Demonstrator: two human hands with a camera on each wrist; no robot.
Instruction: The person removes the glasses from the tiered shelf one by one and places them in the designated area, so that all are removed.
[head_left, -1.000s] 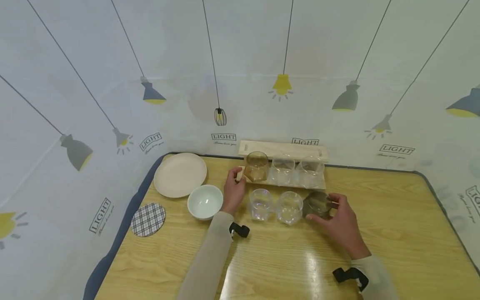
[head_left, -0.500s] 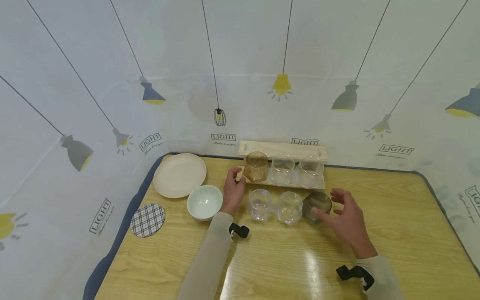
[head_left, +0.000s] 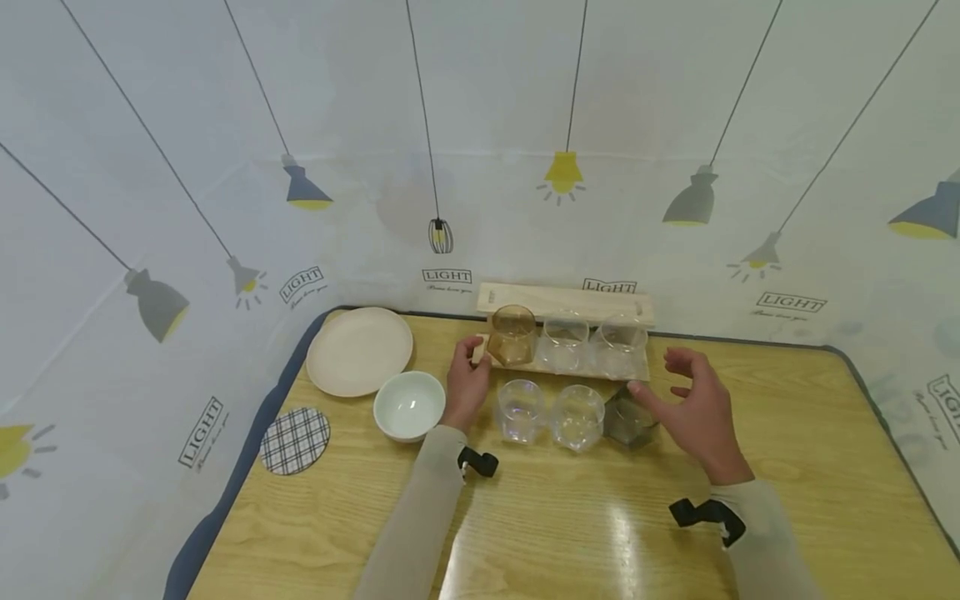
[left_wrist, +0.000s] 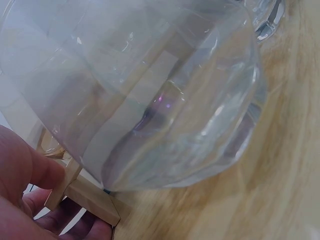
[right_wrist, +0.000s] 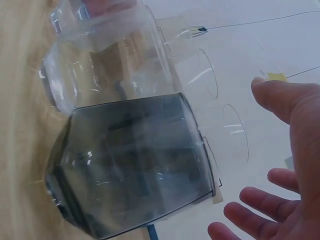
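My left hand (head_left: 468,387) grips the left end of a wooden rack (left_wrist: 92,200), thumb and fingers on either side of the wood. On that rack stand an amber glass (head_left: 513,333) and two clear glasses (head_left: 566,340). In front of it is a second row: a clear glass with a purplish sheen (head_left: 520,412), another clear glass (head_left: 577,418) and a smoky grey glass (head_left: 627,427). My right hand (head_left: 699,421) is spread with nothing in it, its thumb overlapping the grey glass's rim in the head view. In the right wrist view its fingers are apart from that glass (right_wrist: 135,165).
Left of my left hand sits a pale green bowl (head_left: 409,406). Beyond it are a cream plate (head_left: 360,350) and a round checked coaster (head_left: 296,440). A wall covering (head_left: 510,200) printed with lamps rises behind the wooden table (head_left: 562,517).
My right hand has let go of the grey glass and lifted away, up and to the right. The glass stays standing at the right end of the front row. My left hand has stayed put.
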